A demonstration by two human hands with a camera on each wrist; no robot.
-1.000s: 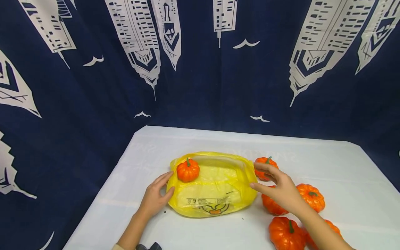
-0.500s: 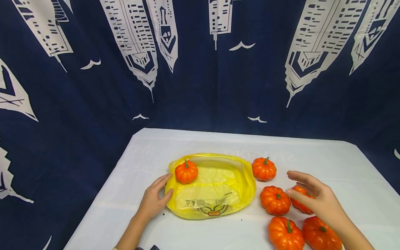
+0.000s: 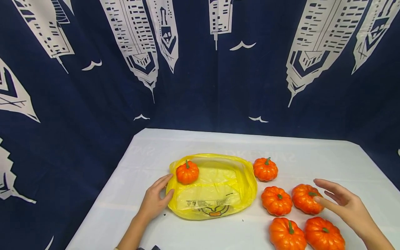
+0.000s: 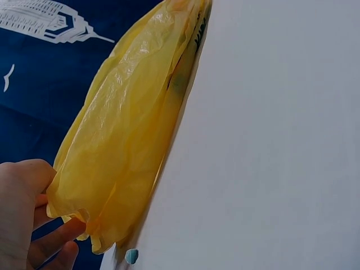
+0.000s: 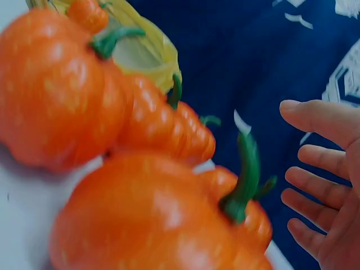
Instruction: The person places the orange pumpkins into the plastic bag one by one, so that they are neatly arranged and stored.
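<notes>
A yellow plastic bag (image 3: 215, 194) lies mouth-up on the white table, with one small orange pumpkin (image 3: 187, 172) in its left part. My left hand (image 3: 155, 198) holds the bag's left rim, thumb and fingers apart along it; in the left wrist view that hand (image 4: 34, 219) meets the bag's crumpled edge (image 4: 112, 169). Off to the right, my right hand (image 3: 347, 205) is spread with nothing in it, its thumb tip overlapping a pumpkin (image 3: 304, 199). The right wrist view has this hand (image 5: 326, 180) beside a large, blurred pumpkin (image 5: 146, 219) with a green stem.
Right of the bag sit more pumpkins: one at its back corner (image 3: 265, 169), another by its right side (image 3: 276, 201), and two nearer the front, a left one (image 3: 286, 233) and a right one (image 3: 325, 233). A dark blue cloth (image 3: 200, 86) hangs behind the table (image 3: 131, 187).
My right hand has left the bag's right side and moved right, past the pumpkins, to beside the rightmost ones. The left hand has stayed at the bag's left rim.
</notes>
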